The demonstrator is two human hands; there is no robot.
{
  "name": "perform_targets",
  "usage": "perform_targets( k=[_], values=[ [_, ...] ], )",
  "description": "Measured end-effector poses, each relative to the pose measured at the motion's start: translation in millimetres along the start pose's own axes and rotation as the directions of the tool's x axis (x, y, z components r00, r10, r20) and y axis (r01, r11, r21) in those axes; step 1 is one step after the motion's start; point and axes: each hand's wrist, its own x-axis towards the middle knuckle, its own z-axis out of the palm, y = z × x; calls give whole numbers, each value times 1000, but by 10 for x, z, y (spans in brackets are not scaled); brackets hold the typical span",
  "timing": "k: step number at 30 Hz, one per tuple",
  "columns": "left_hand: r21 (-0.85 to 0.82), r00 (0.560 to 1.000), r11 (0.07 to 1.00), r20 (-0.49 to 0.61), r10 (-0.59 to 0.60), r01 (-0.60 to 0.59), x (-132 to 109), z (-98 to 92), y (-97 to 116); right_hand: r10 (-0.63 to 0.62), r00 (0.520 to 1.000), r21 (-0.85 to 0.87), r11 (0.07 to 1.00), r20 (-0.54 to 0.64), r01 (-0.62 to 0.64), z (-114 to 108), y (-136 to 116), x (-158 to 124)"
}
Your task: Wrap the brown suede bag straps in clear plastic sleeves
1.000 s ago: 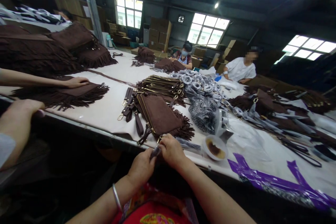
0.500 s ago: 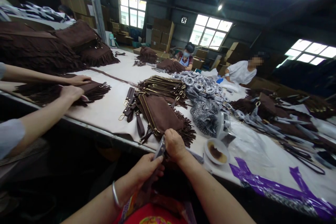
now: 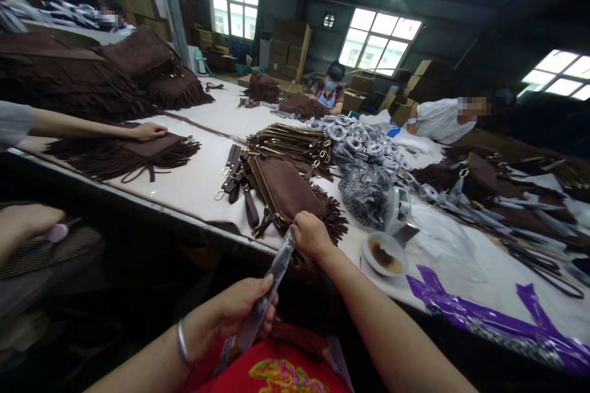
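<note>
A dark strap in a clear plastic sleeve [image 3: 278, 267] slants up from my lap toward the table edge. My left hand [image 3: 249, 304], with a bangle at the wrist, is closed around its lower part. At the upper end, my right hand [image 3: 314, 236] pinches the strap; the fingertips partly hide it. Just beyond my right hand, a brown fringed bag [image 3: 290, 187] lies on the table with its gold zipper toward the left. Several brown straps with gold clasps [image 3: 230, 175] lie left of that bag. Behind it is a stack of zippered brown bags [image 3: 288, 141].
A co-worker's hand [image 3: 150, 131] rests on another fringed bag at left. Wrapped straps [image 3: 350, 135] are heaped beyond my bag. Right of my hand stand a bowl with brown residue [image 3: 386, 255] and a tape dispenser [image 3: 399, 209]. Purple plastic [image 3: 488, 319] lines the right edge.
My left hand has slid down and left along the sleeve, exposing more of it between my hands. The co-worker's nearer hand has left the fringed bag and dropped below the table edge.
</note>
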Motion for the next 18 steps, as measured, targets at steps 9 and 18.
perform_targets(
  k=[9, 18],
  values=[
    [-11, 995, 996, -29, 93, -94, 324, 233, 432, 0, 1000, 16, 1000, -11, 0, 9, 20, -14],
    [-140, 989, 983, 71, 127, -116, 260, 156, 594, -37, 997, -40, 999, -63, 34, 57, -68, -77]
  ],
)
